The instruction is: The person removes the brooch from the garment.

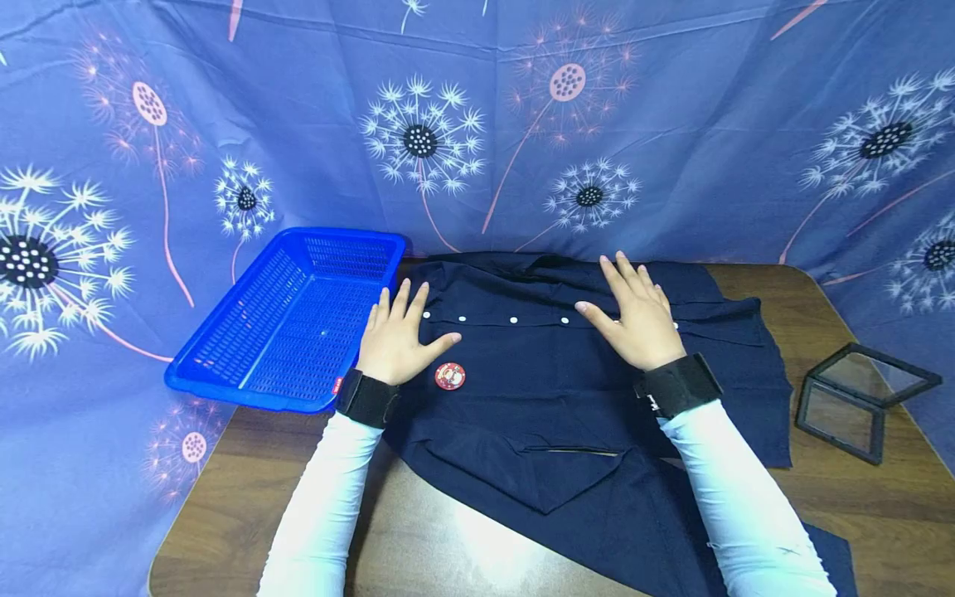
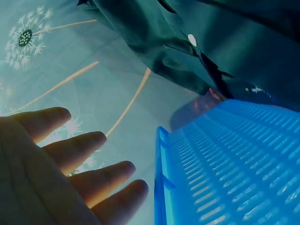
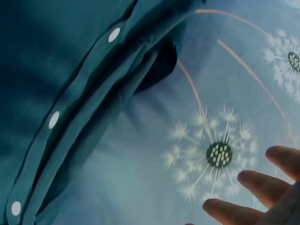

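Note:
A dark navy shirt (image 1: 515, 373) lies spread over the table, its row of white buttons (image 1: 513, 320) running across it. My left hand (image 1: 395, 344), fingers straight and spread, is over the shirt's left end beside the blue basket (image 1: 298, 332); it holds nothing. Over the button row on the right is my right hand (image 1: 637, 323), also spread and holding nothing. In the wrist views the left fingers (image 2: 75, 150) and right fingers (image 3: 262, 183) appear against the backdrop, apart from the cloth. A round red badge (image 1: 450, 376) with a cartoon picture lies on the shirt near my left thumb.
At the table's right side stands an opened black-framed folding case (image 1: 850, 398) with two panes. A blue dandelion-print cloth (image 1: 477, 124) hangs behind the table. The wooden table (image 1: 201, 497) shows at the front left, and glare falls on its pale front part.

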Motion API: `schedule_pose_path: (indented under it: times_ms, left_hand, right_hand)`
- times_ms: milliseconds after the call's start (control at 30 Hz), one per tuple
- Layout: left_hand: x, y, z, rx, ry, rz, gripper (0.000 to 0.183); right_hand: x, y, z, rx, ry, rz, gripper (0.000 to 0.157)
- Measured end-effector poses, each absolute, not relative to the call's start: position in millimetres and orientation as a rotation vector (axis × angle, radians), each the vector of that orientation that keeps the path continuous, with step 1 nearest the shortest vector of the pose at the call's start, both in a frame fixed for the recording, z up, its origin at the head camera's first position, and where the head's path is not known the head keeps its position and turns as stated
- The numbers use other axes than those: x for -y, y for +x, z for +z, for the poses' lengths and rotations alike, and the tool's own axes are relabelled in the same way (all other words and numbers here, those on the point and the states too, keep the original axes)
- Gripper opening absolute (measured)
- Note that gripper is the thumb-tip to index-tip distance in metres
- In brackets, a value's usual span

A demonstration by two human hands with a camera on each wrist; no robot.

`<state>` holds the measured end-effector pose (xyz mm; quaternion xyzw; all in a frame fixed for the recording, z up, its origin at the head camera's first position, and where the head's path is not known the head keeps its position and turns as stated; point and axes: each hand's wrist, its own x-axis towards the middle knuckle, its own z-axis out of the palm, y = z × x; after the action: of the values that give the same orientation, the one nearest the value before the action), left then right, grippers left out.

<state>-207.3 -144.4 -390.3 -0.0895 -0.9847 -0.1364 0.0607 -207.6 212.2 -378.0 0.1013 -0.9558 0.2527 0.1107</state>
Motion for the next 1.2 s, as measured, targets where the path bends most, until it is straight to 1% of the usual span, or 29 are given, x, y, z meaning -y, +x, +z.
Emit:
schedule_pose_path:
  times_ms: [267, 733, 967, 1200]
  left_hand:
    - [143.3, -208.2, -394.8, 2.912, -0.386, -0.463, 0.095]
    - [140.3, -210.2, -406.6, 2.900, -0.446, -0.542, 0.088]
    - [137.0, -209.7, -413.4, 2.989, -0.424, -0.582, 0.086]
    - [135.7, -212.0, -419.3, 3.043, -0.402, -0.614, 0.079]
  right_hand:
    - [-194.3, -212.6, -385.7, 2.730, 0.421, 0.894, 0.081]
    - [-149.0, -216.8, -401.1, 2.767, 0.514, 1.063, 0.077]
    - [-130.5, -218.3, -411.6, 2.811, 0.524, 1.132, 0.072]
    - [-116.2, -221.2, -420.8, 2.827, 0.555, 1.161, 0.071]
